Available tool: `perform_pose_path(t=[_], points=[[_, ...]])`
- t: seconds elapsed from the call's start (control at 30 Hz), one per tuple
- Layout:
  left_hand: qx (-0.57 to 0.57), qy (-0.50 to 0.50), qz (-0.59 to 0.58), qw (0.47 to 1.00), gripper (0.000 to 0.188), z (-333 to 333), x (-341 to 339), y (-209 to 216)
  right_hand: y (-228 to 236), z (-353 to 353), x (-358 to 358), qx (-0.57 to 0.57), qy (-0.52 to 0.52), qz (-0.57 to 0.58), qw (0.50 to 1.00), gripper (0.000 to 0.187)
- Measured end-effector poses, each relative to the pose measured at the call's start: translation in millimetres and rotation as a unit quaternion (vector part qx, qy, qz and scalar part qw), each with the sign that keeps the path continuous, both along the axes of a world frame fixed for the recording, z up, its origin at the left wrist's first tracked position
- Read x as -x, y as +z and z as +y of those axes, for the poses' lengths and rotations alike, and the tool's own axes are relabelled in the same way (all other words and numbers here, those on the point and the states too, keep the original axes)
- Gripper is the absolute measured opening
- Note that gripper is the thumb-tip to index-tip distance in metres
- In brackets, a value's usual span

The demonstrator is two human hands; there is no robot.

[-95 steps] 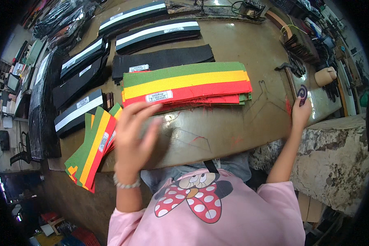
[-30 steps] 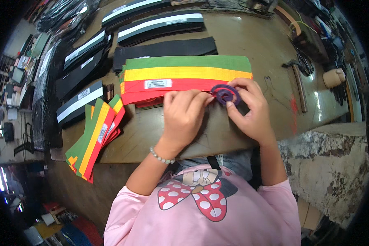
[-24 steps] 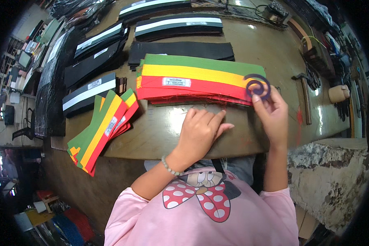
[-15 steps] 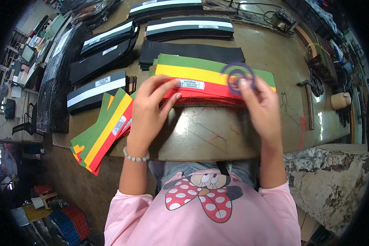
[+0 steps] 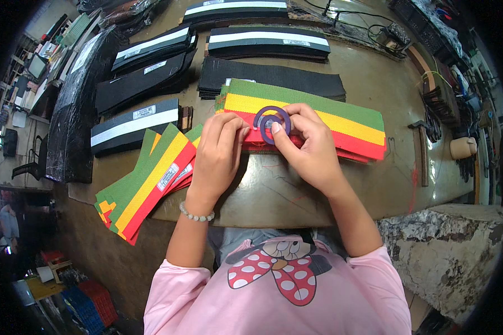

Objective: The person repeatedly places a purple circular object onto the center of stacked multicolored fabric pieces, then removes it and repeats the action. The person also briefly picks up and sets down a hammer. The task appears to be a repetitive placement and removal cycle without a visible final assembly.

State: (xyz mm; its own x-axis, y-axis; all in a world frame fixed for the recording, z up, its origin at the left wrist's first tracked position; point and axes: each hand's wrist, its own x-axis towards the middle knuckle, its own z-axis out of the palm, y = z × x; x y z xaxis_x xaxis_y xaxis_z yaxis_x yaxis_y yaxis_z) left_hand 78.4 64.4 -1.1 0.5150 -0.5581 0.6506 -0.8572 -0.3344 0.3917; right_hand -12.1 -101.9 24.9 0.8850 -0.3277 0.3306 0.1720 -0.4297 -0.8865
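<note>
A stack of green, yellow and red striped woven strips (image 5: 352, 125) lies in front of me. My right hand (image 5: 310, 142) holds a purple ring-shaped tool (image 5: 261, 134) between thumb and fingers, over the red band near the stack's left part. Beside it, my left hand (image 5: 221, 148) has its fingertips pinched together at the red edge; what they hold is too small to make out. To the left, more striped strips (image 5: 151, 184) with white printed labels (image 5: 167, 176) are fanned out, hanging past the table edge.
Behind the striped stack lie stacks of black strips (image 5: 274, 78) and black strips with a white stripe (image 5: 268, 39). A plastic-wrapped black bundle (image 5: 75, 123) stands at the left. Loose threads and a wooden bar (image 5: 422, 159) are on the table (image 5: 369, 190) at right.
My right hand has moved left along the stack with the purple ring-shaped tool, close to my left hand. The label on the top strip is now mostly covered.
</note>
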Motion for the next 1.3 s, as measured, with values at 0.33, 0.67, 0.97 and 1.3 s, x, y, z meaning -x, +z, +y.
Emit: perform_pose_path(t=[0.33,0.67,0.97,1.3], points=[[0.109,0.069,0.151,0.98,0.008,-15,3,14,5,8,-8,-0.112,-0.104,0.009,0.988,0.021],[-0.018,0.073,0.066,0.995,0.007,-21,6,19,-11,5,-16,0.037,-0.102,-0.003,0.994,0.02],[0.093,0.059,0.114,0.987,0.009,-23,5,20,9,3,-11,0.031,-0.09,0.066,0.993,0.021],[-0.017,-0.24,0.027,0.97,0.021,-58,65,28,-41,-241,161,0.282,-0.518,-0.044,0.806,0.042]])
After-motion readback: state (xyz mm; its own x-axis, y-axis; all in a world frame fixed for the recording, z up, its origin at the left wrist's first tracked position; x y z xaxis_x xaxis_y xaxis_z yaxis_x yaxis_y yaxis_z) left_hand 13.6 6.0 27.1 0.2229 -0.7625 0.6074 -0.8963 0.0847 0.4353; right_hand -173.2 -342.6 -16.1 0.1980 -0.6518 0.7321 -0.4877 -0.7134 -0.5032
